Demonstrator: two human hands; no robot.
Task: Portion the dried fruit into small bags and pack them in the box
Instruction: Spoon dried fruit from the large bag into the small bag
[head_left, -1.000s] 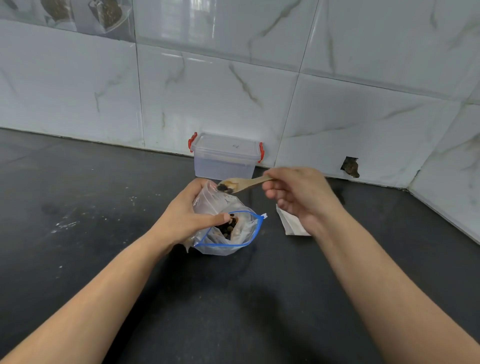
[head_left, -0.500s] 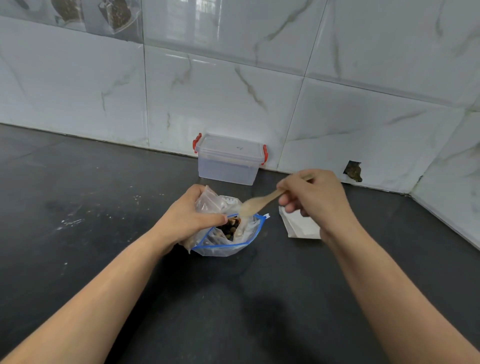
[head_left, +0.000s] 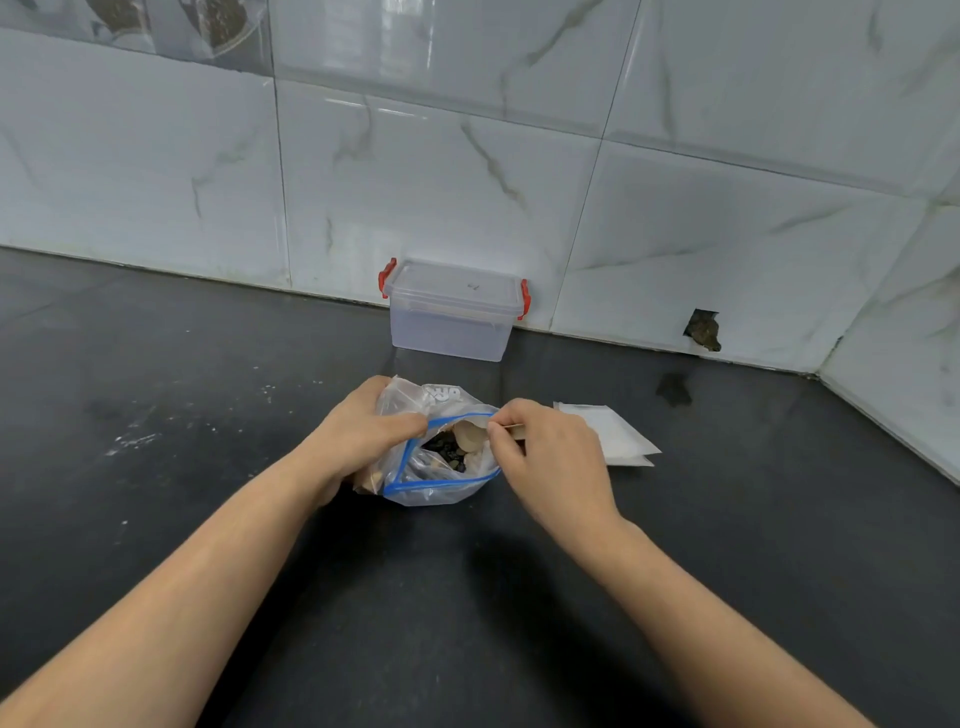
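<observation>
- Clear plastic, edged with a blue zip strip, made up the bag (head_left: 441, 486) that sat on the dark desk (head_left: 208, 519), about midway along it and well short of the back edge; its mouth gaped upward.
- Dark pieces of dried fruit (head_left: 448, 451) lay inside the bag, seen through the opening.
- The left hand (head_left: 358, 434) gripped the bag's left side, its fingers (head_left: 375, 385) curled round the bunched plastic and its thumb lying across the near rim.
- The right hand (head_left: 550, 457) pinched the handle of a wooden spoon (head_left: 470, 435) between thumb and bent fingers; the spoon's bowl sat down in the bag's mouth, just above the fruit.
- A clear lidded box (head_left: 451, 317) with red clips stood at the back edge of the desk, against the tiled wall (head_left: 467, 156), beyond the bag and apart from it. Its lid was on.
- A small stack of flat, pale little bags (head_left: 618, 439) lay on the desk just right of the right hand, partly hidden by it.
- A dark ragged hole (head_left: 703, 330) showed in the wall toward the back right corner.
</observation>
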